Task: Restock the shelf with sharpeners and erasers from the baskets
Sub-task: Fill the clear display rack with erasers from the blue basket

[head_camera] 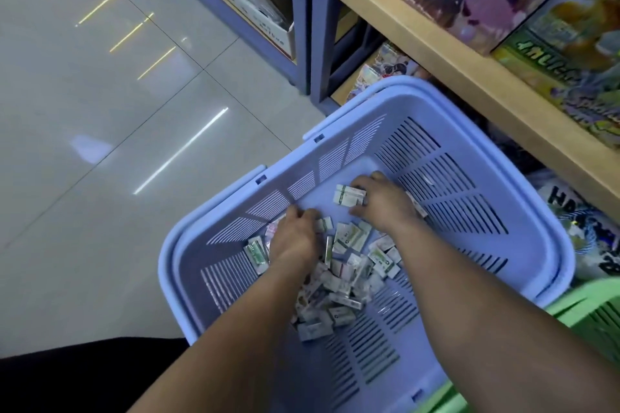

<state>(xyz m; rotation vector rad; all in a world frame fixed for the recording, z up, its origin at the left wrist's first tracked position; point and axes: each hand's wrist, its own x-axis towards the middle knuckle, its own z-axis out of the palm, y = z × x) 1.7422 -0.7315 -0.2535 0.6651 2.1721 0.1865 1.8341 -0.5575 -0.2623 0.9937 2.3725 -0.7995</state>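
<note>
— While white, green-printed erasers [345, 265] are heaped in the lavender basket [335, 157], what is held?
— A stack [349, 195] is pinched by the right hand [382, 201] at twelve o'clock of the heap; the left hand [295, 238] at nine is curled, its grip cannot be told.

basket [174, 265]: on the floor [100, 111], left of the shelf [469, 84]
erasers [339, 282]: in the basket, heaped mid-bottom
second basket [590, 298]: just beside the basket's near right corner

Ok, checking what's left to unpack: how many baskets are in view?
2. The blue basket sits centre, holding small packets; the green basket shows partly at the lower right edge, beside it. Others may be out of frame.
</note>
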